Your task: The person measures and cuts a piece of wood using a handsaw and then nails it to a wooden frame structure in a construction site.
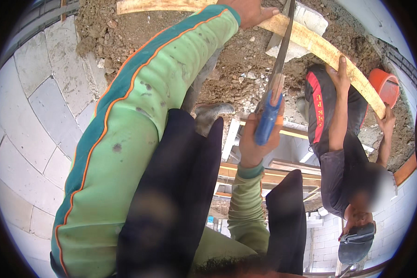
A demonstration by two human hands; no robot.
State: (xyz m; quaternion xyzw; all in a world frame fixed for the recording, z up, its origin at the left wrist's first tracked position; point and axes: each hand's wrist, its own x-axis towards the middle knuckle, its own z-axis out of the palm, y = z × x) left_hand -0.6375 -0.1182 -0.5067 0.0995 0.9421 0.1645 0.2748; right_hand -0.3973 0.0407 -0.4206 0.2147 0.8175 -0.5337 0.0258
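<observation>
A long pale wooden plank (319, 45) runs across the top of the view, bent by the lens. My left hand (248, 11) bears on it at the top, thumb along the wood; its other fingers are partly cut off by the view's edge. My right hand (259, 139) is closed round the blue handle of a handsaw (279, 69). The saw's blade points away from me and crosses the plank just right of my left hand. Under the plank there lies a light grey block (308, 21).
At the right a co-worker in dark clothes (329, 116) grips the plank's right part with both hands. Near them stands an orange bucket (383, 87). Rubble and soil (245, 60) cover the ground. A pale block wall (37, 116) rises at left; timber pieces (245, 173) lie below.
</observation>
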